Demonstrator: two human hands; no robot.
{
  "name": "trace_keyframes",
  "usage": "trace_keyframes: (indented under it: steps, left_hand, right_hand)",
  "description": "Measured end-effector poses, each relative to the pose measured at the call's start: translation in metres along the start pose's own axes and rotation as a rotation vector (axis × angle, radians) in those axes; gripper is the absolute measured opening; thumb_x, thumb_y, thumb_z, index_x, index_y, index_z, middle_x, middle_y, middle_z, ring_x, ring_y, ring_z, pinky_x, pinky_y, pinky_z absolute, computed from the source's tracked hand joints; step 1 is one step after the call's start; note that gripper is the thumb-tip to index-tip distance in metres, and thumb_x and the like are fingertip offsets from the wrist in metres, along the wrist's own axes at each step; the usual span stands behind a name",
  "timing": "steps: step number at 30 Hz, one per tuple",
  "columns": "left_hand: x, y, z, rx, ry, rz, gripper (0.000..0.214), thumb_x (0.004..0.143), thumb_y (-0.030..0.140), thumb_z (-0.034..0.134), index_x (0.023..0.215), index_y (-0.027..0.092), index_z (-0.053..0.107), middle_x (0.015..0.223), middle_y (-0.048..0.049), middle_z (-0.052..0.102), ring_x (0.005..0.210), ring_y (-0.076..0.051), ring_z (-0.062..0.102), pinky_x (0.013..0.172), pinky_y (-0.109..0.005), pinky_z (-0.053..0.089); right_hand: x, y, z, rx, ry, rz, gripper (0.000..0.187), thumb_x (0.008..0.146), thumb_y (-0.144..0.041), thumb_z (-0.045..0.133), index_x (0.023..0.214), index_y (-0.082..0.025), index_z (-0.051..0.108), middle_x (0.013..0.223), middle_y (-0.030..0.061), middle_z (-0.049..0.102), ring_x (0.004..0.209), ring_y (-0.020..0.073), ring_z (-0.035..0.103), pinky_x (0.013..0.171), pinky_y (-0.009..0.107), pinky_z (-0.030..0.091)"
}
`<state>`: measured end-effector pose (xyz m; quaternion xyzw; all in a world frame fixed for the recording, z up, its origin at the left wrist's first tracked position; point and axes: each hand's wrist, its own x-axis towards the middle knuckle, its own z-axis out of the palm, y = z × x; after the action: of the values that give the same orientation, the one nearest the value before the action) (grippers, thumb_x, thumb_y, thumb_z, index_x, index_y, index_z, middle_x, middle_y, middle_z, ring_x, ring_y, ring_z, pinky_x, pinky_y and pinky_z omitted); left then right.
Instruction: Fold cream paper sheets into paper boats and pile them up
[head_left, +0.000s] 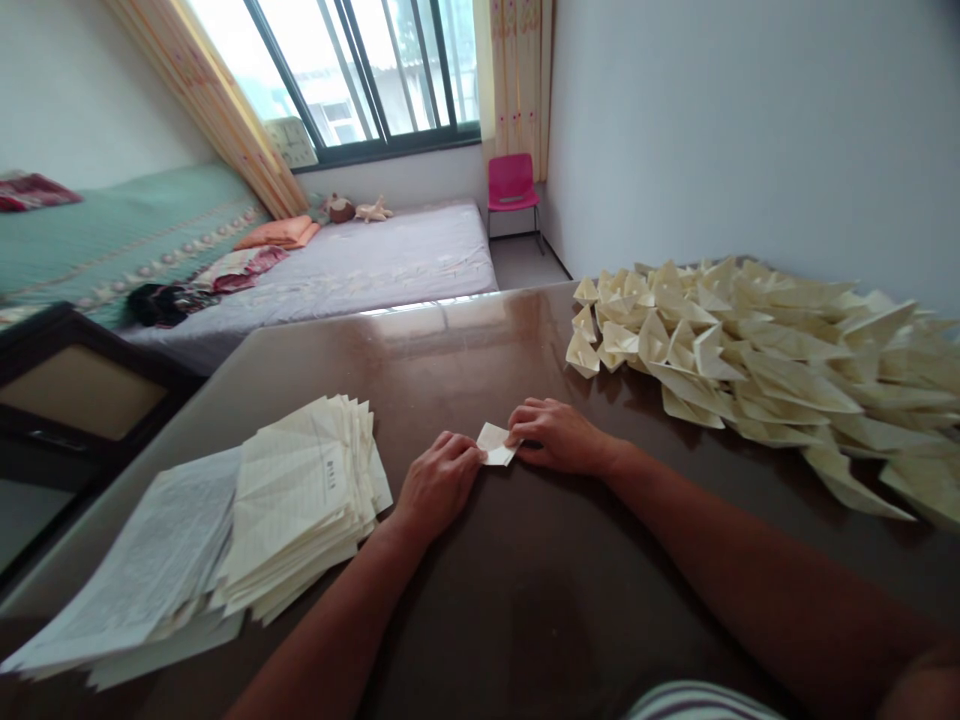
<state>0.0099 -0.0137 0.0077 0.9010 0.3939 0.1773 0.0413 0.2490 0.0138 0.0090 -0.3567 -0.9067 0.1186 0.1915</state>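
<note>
A small folded piece of cream paper [495,443] lies on the brown table between my two hands. My left hand [442,478] pinches its left corner, thumb and fingers pressed together. On the opposite side, my right hand [556,436] grips the right corner with its fingers closed. To the left of my left hand sits a stack of lined paper sheets [292,500], creased on top. A large heap of folded paper boats [757,350] spreads across the table beyond my right hand.
Printed sheets [142,560] lie partly under the lined stack at the left. The glossy brown table [517,600] ends at a far edge before a bed [405,250]. A pink chair [511,182] stands by the wall, and a dark cabinet [82,400] is at the left.
</note>
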Motion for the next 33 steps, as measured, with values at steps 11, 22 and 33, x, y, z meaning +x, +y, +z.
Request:
trace_keyframes:
  steps: [11,22,33]
  left_hand:
    - [0.005,0.001,0.003,-0.039,0.019,-0.206,0.03,0.096,0.033,0.04,0.078,0.02,0.061,0.084,-0.0041,0.058,0.086,-0.018,0.054,0.078,-0.031,0.047]
    - [0.013,0.004,0.008,0.096,0.017,-0.33,0.027,0.094,0.035,0.04,0.077,0.019,0.054,0.09,-0.0052,0.053,0.086,-0.019,0.053,0.075,-0.031,0.047]
    - [0.013,0.006,0.007,0.149,-0.011,-0.368,0.015,0.091,0.032,0.047,0.088,0.02,0.055,0.096,-0.0052,0.052,0.089,-0.019,0.053,0.066,-0.027,0.047]
  right_hand:
    - [0.005,0.007,0.015,0.246,0.088,0.211,0.02,0.091,-0.03,0.053,0.089,-0.021,0.071,0.09,0.0033,0.068,0.085,0.0141,0.059,0.079,0.026,0.042]
    - [0.012,-0.016,0.016,0.095,0.103,0.413,0.016,0.088,-0.026,0.056,0.103,-0.023,0.062,0.087,0.0001,0.065,0.085,0.0147,0.058,0.077,0.026,0.037]
    - [0.01,-0.024,0.011,-0.219,-0.056,0.296,0.034,0.093,-0.025,0.049,0.121,-0.041,0.059,0.106,0.002,0.061,0.095,0.0179,0.055,0.076,0.029,0.036]
